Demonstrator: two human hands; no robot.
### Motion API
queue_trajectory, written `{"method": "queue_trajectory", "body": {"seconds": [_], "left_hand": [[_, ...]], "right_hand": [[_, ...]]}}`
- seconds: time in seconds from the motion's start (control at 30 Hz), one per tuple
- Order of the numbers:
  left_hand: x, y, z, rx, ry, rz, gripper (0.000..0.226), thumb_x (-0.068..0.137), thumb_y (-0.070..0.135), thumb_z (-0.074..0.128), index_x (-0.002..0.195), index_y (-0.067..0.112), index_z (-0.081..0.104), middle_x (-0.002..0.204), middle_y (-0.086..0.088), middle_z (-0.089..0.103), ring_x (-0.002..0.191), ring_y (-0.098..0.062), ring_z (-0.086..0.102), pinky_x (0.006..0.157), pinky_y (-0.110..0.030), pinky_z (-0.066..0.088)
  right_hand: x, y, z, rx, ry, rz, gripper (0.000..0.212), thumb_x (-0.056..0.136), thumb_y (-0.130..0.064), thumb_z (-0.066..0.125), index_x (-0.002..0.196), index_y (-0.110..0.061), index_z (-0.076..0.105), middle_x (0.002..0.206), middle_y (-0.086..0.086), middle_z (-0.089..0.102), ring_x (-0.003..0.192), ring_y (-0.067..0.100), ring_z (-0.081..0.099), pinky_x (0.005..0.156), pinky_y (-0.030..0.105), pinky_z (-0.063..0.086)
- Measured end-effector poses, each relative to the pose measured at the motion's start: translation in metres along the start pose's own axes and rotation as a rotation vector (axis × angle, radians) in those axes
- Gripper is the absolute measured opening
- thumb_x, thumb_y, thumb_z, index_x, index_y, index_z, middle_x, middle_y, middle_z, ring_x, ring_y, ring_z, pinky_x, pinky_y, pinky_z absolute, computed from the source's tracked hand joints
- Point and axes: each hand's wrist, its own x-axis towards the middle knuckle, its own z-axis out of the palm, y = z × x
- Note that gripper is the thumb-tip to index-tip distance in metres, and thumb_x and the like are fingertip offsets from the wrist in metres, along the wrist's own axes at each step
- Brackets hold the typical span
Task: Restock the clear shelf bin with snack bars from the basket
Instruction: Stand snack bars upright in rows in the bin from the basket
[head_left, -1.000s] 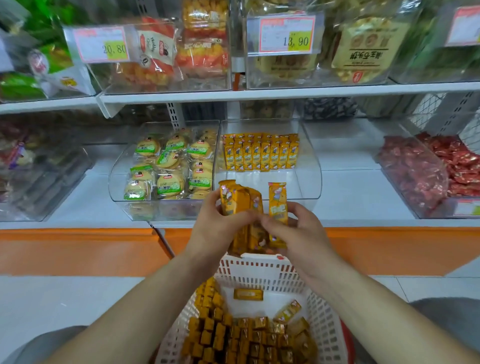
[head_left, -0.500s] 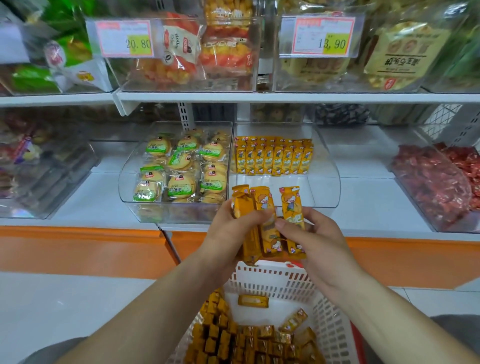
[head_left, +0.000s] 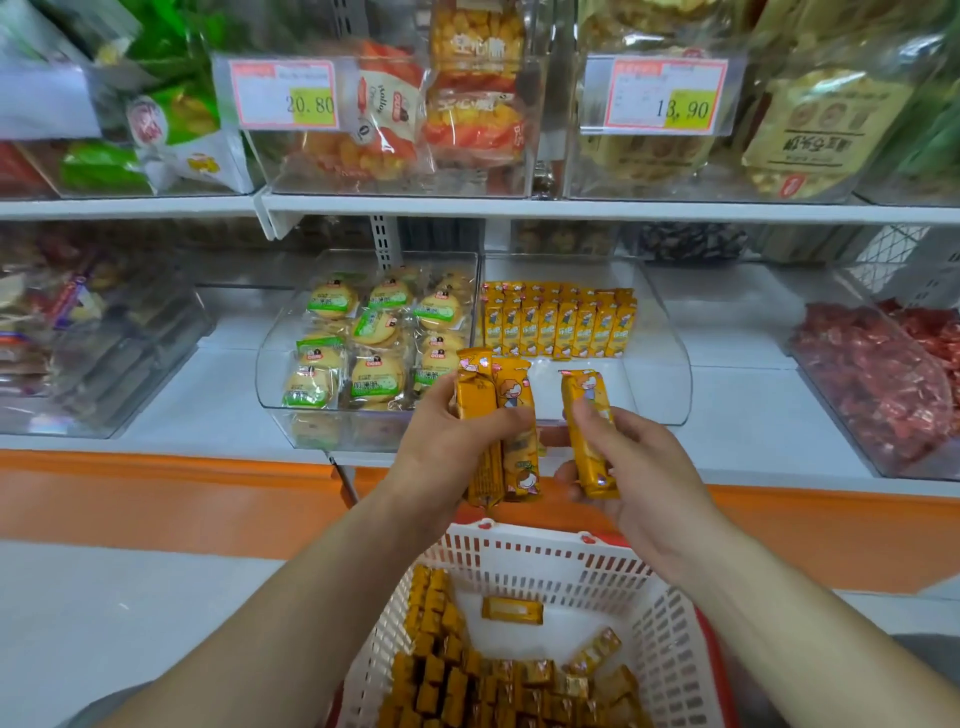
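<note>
My left hand (head_left: 447, 441) grips a small bunch of yellow snack bars (head_left: 498, 431) upright in front of the shelf. My right hand (head_left: 628, 462) pinches a single yellow snack bar (head_left: 587, 436), held a little apart to the right of the bunch. Both hands hover just before the front wall of the clear shelf bin (head_left: 670, 384), which has a row of the same bars (head_left: 558, 325) standing at its back. Below, a white slotted basket (head_left: 561, 561) holds several more yellow bars (head_left: 493, 675).
A neighbouring clear bin of round green-labelled cakes (head_left: 363, 353) sits left of the target bin. A bin of red wrapped sweets (head_left: 878, 374) stands at the right. An upper shelf (head_left: 519, 208) with price tags overhangs. An orange ledge (head_left: 156, 488) runs below the shelf.
My right hand has pulled one bar away from the bunch to the right, so the hands are now apart. Both hands sit slightly nearer the bin than before.
</note>
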Motion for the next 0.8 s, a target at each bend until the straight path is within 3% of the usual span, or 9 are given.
{"method": "queue_trajectory", "body": {"seconds": [0.13,0.2,0.33,0.47,0.6,0.7,0.8], "left_hand": [[0.007,0.02,-0.019,0.099,0.03,0.088,0.038,0.079,0.014,0.085,0.111,0.021,0.066,0.096,-0.006,0.079,0.091,-0.03,0.077,0.081,-0.053,0.062],[0.012,0.028,-0.031,0.128,0.039,0.111,0.039,0.08,0.014,0.085,0.113,0.02,0.065,0.095,-0.005,0.078,0.09,-0.03,0.077,0.077,-0.05,0.063],[0.021,0.037,-0.052,0.121,0.075,0.116,0.031,0.082,0.012,0.082,0.109,0.018,0.067,0.093,-0.006,0.078,0.086,-0.029,0.078,0.064,-0.041,0.063],[0.027,0.038,-0.064,0.158,0.081,0.122,0.038,0.083,0.015,0.083,0.116,0.023,0.065,0.101,-0.006,0.078,0.092,-0.028,0.077,0.077,-0.05,0.064],[0.035,0.035,-0.072,0.166,0.103,0.116,0.045,0.083,0.014,0.083,0.122,0.024,0.062,0.106,-0.007,0.078,0.097,-0.029,0.076,0.085,-0.054,0.062],[0.043,0.031,-0.078,0.162,0.129,0.109,0.046,0.082,0.016,0.083,0.121,0.028,0.062,0.106,-0.005,0.078,0.097,-0.028,0.076,0.086,-0.053,0.062],[0.05,0.029,-0.08,0.157,0.142,0.108,0.045,0.081,0.016,0.084,0.118,0.03,0.062,0.104,-0.005,0.078,0.094,-0.027,0.077,0.082,-0.053,0.063]], "right_hand": [[0.031,-0.014,0.01,-0.01,-0.017,0.013,0.032,0.097,-0.036,0.059,0.109,-0.007,0.064,0.081,0.009,0.074,0.07,0.027,0.073,0.06,0.035,0.059],[0.059,-0.021,0.017,-0.04,-0.052,-0.02,0.026,0.1,-0.029,0.058,0.12,-0.014,0.057,0.096,0.01,0.072,0.084,0.028,0.075,0.068,0.04,0.061],[0.135,-0.025,0.021,-0.414,0.003,-0.183,0.038,0.096,-0.03,0.065,0.13,-0.016,0.056,0.108,-0.004,0.066,0.096,0.013,0.066,0.075,0.026,0.046],[0.205,-0.012,0.023,-0.539,0.11,-0.255,0.044,0.091,-0.022,0.072,0.133,-0.015,0.061,0.109,-0.003,0.064,0.099,0.012,0.06,0.083,0.023,0.043],[0.258,0.009,0.031,-0.724,0.138,-0.236,0.031,0.087,-0.02,0.075,0.117,-0.012,0.068,0.087,0.0,0.064,0.087,0.017,0.058,0.087,0.038,0.05],[0.28,0.021,0.039,-0.776,0.163,-0.247,0.019,0.082,-0.01,0.078,0.095,-0.018,0.066,0.071,-0.007,0.06,0.076,0.016,0.057,0.071,0.03,0.044],[0.293,0.03,0.044,-0.858,0.202,-0.267,0.016,0.078,-0.005,0.073,0.084,-0.016,0.063,0.076,0.002,0.063,0.077,0.021,0.058,0.067,0.026,0.038]]}}
